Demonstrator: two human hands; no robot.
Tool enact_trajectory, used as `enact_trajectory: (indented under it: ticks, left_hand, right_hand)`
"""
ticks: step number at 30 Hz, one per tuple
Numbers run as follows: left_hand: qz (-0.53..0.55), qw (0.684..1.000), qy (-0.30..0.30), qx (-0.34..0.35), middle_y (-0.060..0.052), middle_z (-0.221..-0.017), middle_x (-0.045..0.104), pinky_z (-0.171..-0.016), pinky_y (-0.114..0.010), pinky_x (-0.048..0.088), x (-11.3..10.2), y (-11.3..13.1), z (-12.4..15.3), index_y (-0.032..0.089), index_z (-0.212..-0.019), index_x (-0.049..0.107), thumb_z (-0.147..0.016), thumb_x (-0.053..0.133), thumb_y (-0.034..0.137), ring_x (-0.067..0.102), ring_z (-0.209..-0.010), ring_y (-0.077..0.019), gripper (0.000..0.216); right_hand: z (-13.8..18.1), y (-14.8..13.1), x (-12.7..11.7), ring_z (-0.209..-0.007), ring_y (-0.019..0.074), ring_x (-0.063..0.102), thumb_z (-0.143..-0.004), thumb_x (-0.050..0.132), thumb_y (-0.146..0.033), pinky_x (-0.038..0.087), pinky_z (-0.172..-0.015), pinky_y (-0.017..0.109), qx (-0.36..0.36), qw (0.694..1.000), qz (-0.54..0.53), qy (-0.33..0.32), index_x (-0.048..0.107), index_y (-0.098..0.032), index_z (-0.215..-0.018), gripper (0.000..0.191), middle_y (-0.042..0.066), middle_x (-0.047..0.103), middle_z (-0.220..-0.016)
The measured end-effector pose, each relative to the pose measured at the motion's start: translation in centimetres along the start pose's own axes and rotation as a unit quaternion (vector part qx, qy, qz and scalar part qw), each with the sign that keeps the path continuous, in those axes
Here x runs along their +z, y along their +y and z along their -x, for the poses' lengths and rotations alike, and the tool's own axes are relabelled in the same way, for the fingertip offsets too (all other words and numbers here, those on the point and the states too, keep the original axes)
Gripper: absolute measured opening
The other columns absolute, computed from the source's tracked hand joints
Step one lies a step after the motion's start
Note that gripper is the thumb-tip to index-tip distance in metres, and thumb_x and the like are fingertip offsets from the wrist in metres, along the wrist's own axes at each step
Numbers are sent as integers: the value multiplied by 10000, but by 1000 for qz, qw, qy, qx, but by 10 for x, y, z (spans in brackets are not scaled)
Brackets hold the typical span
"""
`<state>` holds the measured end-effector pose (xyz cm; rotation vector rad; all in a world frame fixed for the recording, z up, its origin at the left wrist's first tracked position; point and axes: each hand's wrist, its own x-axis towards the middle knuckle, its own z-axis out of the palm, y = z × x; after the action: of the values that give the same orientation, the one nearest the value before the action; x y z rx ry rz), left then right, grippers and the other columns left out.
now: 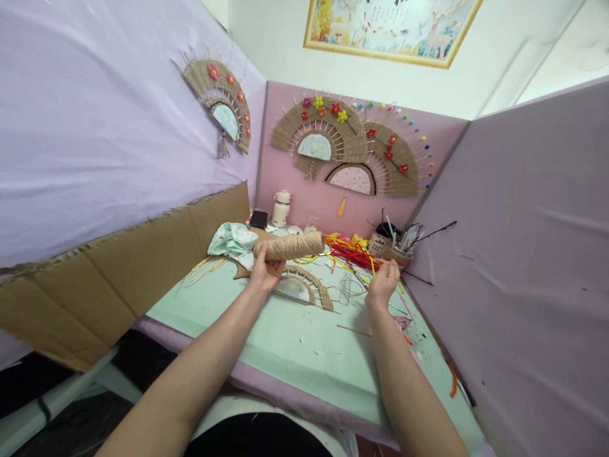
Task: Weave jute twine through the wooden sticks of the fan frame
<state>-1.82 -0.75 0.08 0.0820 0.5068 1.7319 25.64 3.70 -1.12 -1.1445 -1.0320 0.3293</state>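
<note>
In my left hand (pixel 267 270) is a spool of jute twine (pixel 297 246), held on its side above the table. My right hand (pixel 383 282) is raised to the right of it, fingers pinched together. Whatever they pinch is too thin or hidden to make out. Below the spool a small half-woven fan (pixel 311 282) lies on the table, with a pale patterned half-circle at its centre and sticks poking out of the twine. Loose wire (pixel 351 287) lies between the fan and my right hand.
Red pipe cleaners (pixel 354 252) lie heaped behind my hands. A crumpled cloth (pixel 233 241), a white bottle (pixel 281 209) and a container of sticks and tubes (pixel 404 244) stand farther back. Cardboard (pixel 143 254) edges the left side. Finished fans (pixel 318 130) hang on the pink panel.
</note>
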Motion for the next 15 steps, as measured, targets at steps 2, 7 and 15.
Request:
enact_trajectory:
  ticks: [2,7,15]
  left_hand:
    - [12,1000,-20,10,-53,-847,661,-763,-269,541,1,0,1,181,-897,579,-786,617,331,641,-816,-148,190]
    - [-7,998,-62,17,-50,-896,660,-782,-273,541,3,-5,6,180,-885,597,-779,631,238,635,-850,-144,125]
    - [-37,994,-98,42,-48,-976,655,-852,-297,513,6,-13,14,190,-908,605,-722,683,167,607,-963,-161,203]
  right_hand:
    - [5,-4,2,-1001,254,542,-841,256,-602,351,-927,403,41,997,49,-40,640,-157,-738,596,122,642,-943]
    - [15,-18,3,-1080,336,459,-755,431,-631,274,-945,517,83,980,182,-19,637,-193,-728,484,144,612,-989]
    - [44,-26,23,-1137,211,507,-746,531,-583,352,-977,399,66,947,-175,-261,479,-201,-1165,570,114,556,-1219]
